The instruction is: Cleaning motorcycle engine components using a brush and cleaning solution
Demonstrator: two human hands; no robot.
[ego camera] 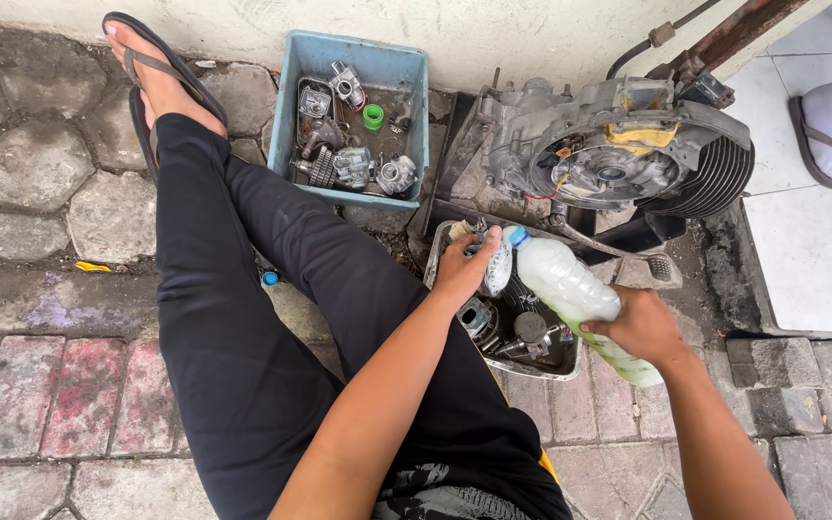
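A tilted bottle (570, 289) is gripped by the closed right hand (642, 325) over a metal tray (541, 371). A small metal part (493, 260) is held by the closed left hand (464, 265) above the tray, beside the engine (618, 154).

Blue plastic bin (286, 116) of metal parts at twelve o'clock; stripped engine (618, 154) at two o'clock; blue bottle cap (270, 278) on paving at nine o'clock.
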